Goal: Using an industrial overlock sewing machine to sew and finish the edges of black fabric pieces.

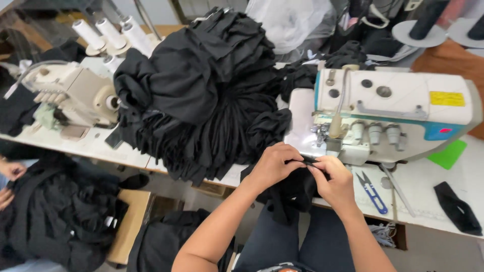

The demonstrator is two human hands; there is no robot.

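My left hand (274, 165) and my right hand (334, 180) pinch the top edge of a small black fabric piece (295, 194) between them. The piece hangs down over the table's front edge toward my lap. Both hands sit just in front of the white overlock sewing machine (398, 108), close to its presser foot area (322, 138). A big heap of black fabric pieces (201, 95) lies directly to the left of my left hand.
Blue thread snips (372, 194) and a black fabric strip (456, 207) lie on the table to the right, near a green card (448, 153). A second sewing machine (70, 95) with white thread cones (113, 35) stands far left. Another person's hand (11, 170) shows at the left edge.
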